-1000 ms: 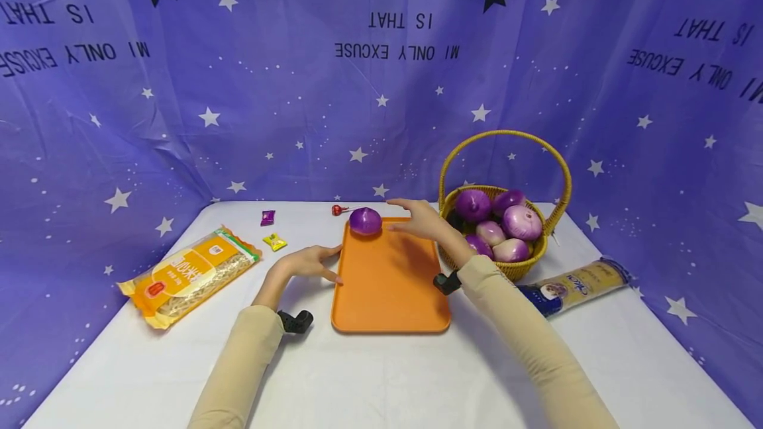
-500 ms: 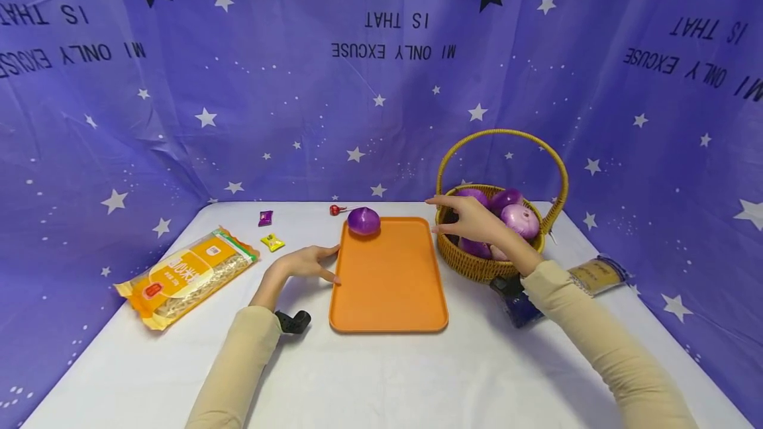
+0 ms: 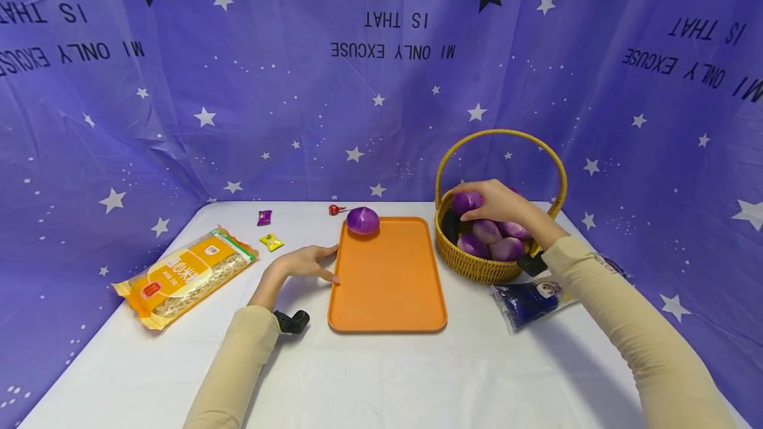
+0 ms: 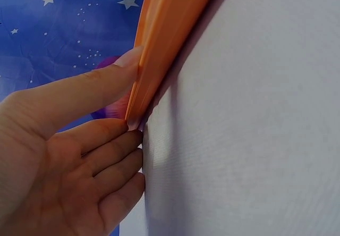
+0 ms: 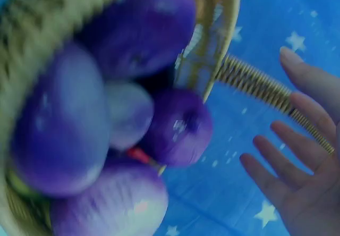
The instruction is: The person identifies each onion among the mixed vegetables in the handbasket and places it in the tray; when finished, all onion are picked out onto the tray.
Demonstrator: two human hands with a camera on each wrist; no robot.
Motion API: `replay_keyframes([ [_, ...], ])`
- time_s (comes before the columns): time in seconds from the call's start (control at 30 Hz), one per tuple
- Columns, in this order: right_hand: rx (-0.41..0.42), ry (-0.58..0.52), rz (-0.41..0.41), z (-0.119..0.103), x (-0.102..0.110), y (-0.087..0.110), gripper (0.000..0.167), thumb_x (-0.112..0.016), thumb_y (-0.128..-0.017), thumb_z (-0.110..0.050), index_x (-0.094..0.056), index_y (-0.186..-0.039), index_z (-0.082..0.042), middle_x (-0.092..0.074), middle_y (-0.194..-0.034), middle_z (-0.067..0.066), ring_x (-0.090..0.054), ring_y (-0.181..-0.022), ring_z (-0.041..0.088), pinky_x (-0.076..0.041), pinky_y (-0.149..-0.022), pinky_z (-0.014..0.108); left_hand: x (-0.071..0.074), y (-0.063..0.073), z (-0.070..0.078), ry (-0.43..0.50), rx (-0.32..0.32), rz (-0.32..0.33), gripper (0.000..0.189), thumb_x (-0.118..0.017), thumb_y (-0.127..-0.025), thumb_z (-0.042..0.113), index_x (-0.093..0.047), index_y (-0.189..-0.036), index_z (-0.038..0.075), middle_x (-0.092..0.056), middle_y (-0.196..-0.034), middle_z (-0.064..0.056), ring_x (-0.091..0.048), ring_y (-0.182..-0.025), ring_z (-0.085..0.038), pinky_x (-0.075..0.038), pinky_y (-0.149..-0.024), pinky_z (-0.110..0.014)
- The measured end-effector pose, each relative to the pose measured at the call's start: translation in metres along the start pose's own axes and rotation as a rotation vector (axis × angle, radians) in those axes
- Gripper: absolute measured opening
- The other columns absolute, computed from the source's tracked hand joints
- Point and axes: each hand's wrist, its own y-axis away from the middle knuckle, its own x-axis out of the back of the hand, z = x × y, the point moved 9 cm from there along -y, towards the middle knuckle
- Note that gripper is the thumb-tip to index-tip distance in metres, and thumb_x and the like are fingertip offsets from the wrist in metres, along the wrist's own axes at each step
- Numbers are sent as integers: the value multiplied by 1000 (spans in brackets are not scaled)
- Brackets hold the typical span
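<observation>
An orange tray [image 3: 387, 277] lies on the white table, with a glossy purple onion [image 3: 363, 221] on its far left corner. My left hand [image 3: 303, 262] rests at the tray's left edge, thumb and fingers spread along the rim; the left wrist view has the thumb tip against the side wall. Over the wicker basket [image 3: 485, 269] at the right is my right hand [image 3: 497, 204], thumb and fingers spread to either side of a purple onion [image 3: 467, 202]. In the right wrist view a gap shows between those fingers [image 5: 265, 172] and the nearest onion [image 5: 178, 127]. Several onions fill the basket.
The basket's tall handle [image 3: 501, 131] arches over the right hand. A blue-ended packet [image 3: 527, 302] lies before the basket, partly behind the right forearm. At left are an orange packet [image 3: 187, 277], a yellow sweet [image 3: 271, 241] and a purple sweet [image 3: 264, 218]; a red lollipop [image 3: 335, 209] lies behind the tray.
My right hand has moved right, from beside the onion on the tray to over the basket, its fingers now around an onion there. The left hand stays at the tray's edge.
</observation>
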Motion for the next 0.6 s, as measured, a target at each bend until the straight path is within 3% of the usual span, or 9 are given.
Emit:
replay_keyframes([
  [0.2,-40,24,-34,24,1,-8,49,-80,-79,-15,-64,-124,-6,-64,-119,19,-60,-108,39,-47,-96,53,0,0,-2,5,7,0,91,-79,-79,36,-32,-149,0,-35,-150,-21,-27,-139,-41,-19,-113,-55],
  [0.6,-230,15,-73,62,-8,-21,49,-77,-81,-10,-61,-126,1,-62,-122,23,-53,-114,41,-40,-101,54,0,1,0,1,-1,4,90,-78,-80,35,-32,-148,0,-35,-149,-21,-27,-138,-41,-20,-113,-54],
])
